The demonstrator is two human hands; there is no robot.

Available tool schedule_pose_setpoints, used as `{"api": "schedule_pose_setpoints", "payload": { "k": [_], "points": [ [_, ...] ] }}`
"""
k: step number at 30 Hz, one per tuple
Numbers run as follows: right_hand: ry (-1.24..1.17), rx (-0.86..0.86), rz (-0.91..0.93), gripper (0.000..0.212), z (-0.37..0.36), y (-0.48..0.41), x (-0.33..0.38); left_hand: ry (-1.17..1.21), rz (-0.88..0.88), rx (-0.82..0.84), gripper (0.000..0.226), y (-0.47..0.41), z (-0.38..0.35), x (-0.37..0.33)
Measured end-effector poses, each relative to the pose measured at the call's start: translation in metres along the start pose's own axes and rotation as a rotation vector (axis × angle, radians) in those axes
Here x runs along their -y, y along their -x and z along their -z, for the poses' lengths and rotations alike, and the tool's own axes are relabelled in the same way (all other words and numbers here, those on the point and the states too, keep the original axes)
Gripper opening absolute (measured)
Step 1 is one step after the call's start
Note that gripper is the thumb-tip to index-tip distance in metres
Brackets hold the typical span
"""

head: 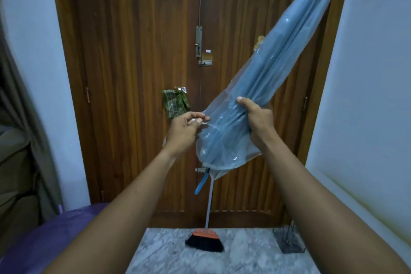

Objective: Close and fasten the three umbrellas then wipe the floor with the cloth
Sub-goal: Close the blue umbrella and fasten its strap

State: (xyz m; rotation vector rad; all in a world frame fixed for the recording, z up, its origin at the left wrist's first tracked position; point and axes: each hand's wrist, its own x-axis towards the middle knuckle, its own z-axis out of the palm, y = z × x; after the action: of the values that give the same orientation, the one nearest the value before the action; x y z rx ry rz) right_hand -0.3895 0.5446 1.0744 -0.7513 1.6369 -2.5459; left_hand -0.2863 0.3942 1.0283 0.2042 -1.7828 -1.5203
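Note:
A closed pale-blue translucent umbrella (287, 55) slants from the middle of the view up to the top right, tip uppermost. My right hand (258, 118) is wrapped around its folded canopy near the lower end. My left hand (186, 129) pinches a thin clear strap or canopy edge at the umbrella's left side. A blue handle piece (201, 183) hangs below the canopy. A green patterned cloth (175, 104) hangs on the door behind my left hand. A purple umbrella canopy (51, 242) lies at the lower left.
A wooden double door (138, 51) with bolts fills the background. A broom (205, 239) with an orange-and-black head leans against it on the marble floor (244, 256). A small wire rack (288, 240) stands at the right wall. A curtain (20, 118) hangs on the left.

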Motion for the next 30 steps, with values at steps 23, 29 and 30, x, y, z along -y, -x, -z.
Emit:
{"api": "schedule_pose_setpoints", "payload": {
  "k": [23, 29, 30],
  "points": [
    [0.231, 0.361, 0.064, 0.025, 0.057, -0.031, 0.020, 0.390, 0.275, 0.307, 0.040, 0.003, -0.114, -0.006],
    [0.295, 0.475, 0.068, 0.025, 0.057, -0.034, 0.014, -0.027, 0.037, 0.413, 0.037, 0.006, -0.128, -0.009],
    [0.246, 0.553, 0.021, 0.025, 0.057, -0.034, 0.017, -0.018, 0.033, 0.351, 0.040, 0.004, -0.129, -0.007]
  ]
}}
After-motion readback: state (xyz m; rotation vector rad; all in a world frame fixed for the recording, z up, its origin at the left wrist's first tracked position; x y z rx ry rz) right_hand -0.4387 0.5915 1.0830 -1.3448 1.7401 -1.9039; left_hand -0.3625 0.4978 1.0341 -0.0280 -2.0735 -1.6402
